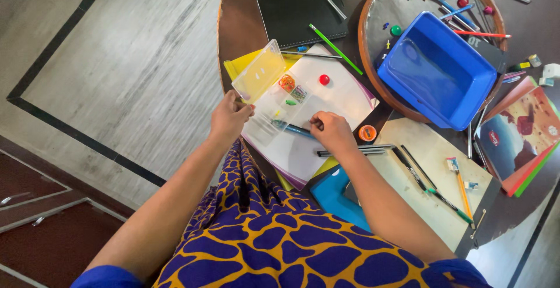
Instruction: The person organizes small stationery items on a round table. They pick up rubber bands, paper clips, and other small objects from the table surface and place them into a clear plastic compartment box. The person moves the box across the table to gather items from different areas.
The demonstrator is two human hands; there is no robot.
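Left hand [228,117] pinches the clear plastic box [274,98] by its edge — light, slick, probably brittle. Right hand [331,130] grips a blue pen [294,128] — stiff, easy mid-barrel.

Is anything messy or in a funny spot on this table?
Yes. Pens and pushpins lie loose around the blue tub instead of in it, and a red ball sits alone on the white folder. Nothing looks broken or spilled.
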